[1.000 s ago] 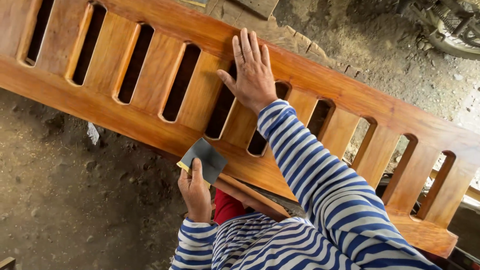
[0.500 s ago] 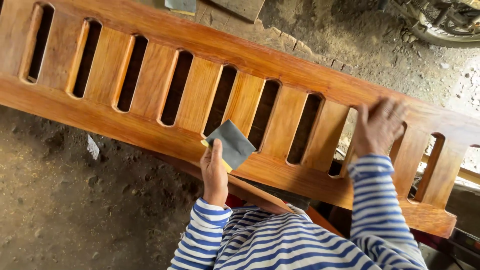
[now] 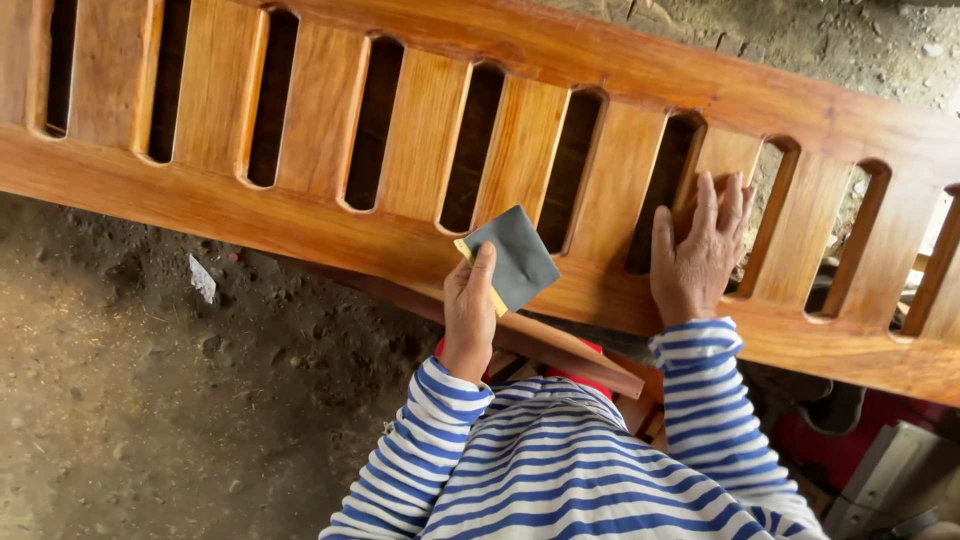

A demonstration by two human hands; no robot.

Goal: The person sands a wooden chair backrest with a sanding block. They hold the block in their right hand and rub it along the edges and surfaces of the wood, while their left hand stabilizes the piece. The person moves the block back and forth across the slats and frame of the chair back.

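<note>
Centrally, left hand (image 3: 470, 305) fingers grip a grey sanding pad (image 3: 510, 257) against the slatted wooden panel (image 3: 300, 215); right hand (image 3: 695, 255), fingers spread flat, rests on a slat right of centre.

The big wooden panel (image 3: 480, 230) is warm orange-brown, with thin darker lines of grain running along it. The long gaps between its slats look dark, almost black. The sanding sheet (image 3: 510, 257) is dark grey on its face and has a yellow edge. The sleeves (image 3: 700, 400) and the rest of the shirt have blue and white stripes. Under the shirt a bit of red cloth (image 3: 575, 375) peeks out. The dirt floor (image 3: 150, 400) is dull grey-brown with small pale specks. One little white scrap (image 3: 203, 279) lies on it.
</note>
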